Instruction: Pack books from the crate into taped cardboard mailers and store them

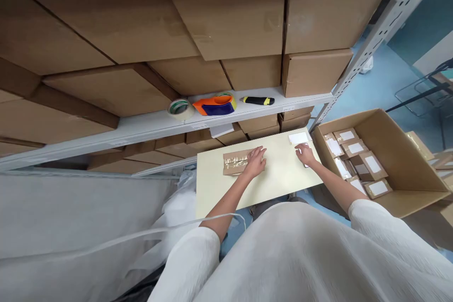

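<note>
A small brown cardboard box [235, 163] lies on a pale board, with shiny clear tape along its top. My left hand [256, 163] rests over the box's right end, fingers spread. Further right, my right hand [306, 155] is low over the board, its visible fingertips apart. Beneath it shows part of a thin flat thing with a dark edge, mostly hidden by the hand. Just beyond those fingers lies a white label sheet [297, 138].
A shelf edge [141, 125] runs behind the board [212, 193], bearing a tape roll [181, 109], an orange-and-blue tape dispenser [214, 104], a box cutter [257, 100] and large cartons [233, 19]. At right, an open carton [406, 160] contains several labelled small boxes [355, 148].
</note>
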